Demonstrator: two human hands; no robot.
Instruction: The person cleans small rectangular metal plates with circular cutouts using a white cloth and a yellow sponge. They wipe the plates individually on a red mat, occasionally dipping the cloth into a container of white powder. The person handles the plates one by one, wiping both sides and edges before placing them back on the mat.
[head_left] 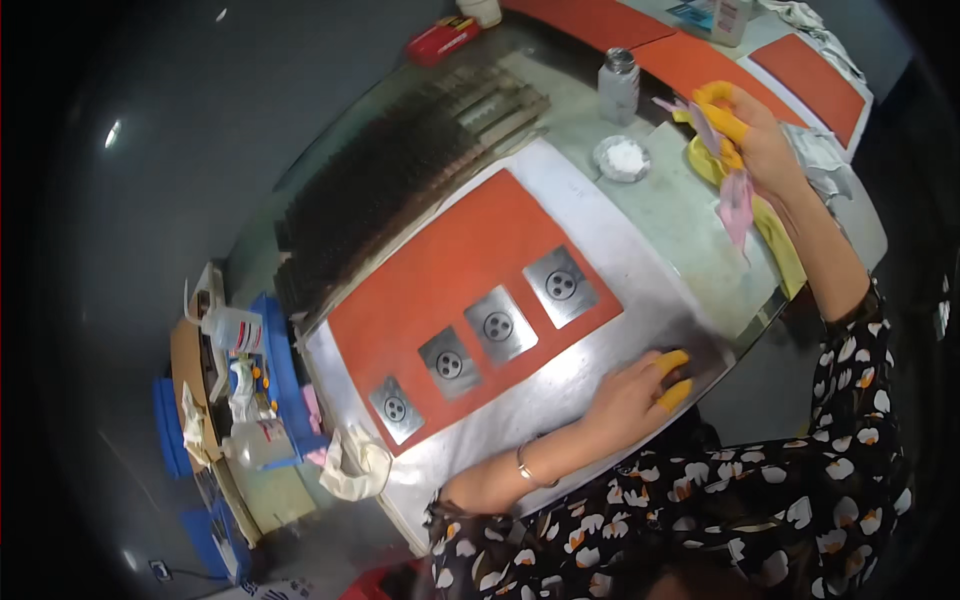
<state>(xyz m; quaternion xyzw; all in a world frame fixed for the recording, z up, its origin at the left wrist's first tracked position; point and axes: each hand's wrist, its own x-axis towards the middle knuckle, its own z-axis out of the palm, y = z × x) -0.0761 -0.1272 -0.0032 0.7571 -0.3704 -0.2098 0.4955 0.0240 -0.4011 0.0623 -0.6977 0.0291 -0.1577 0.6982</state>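
My right hand point(762, 135), with yellow finger cots on its fingertips, is raised at the right and closed on a crumpled pink and lilac cloth point(737, 205). A yellow cloth point(783, 250) lies on the table beneath it. My left hand point(638, 395), also wearing yellow finger cots, rests near the front edge of the metal board point(560, 405); its fingers are apart and I see nothing in them. Several square silver metal plates point(507, 340), each marked with a ring around three dark circles, lie in a slanting row on the orange-red mat point(440, 260).
A small dish point(603, 157) of white powder and a metal-topped bottle point(621, 100) stand beyond the board. More orange mats point(810, 80) lie at far right. A dark ridged strip point(370, 185) runs behind. At left are a blue tray point(277, 350), bottles point(262, 445) and a white cloth point(356, 465).
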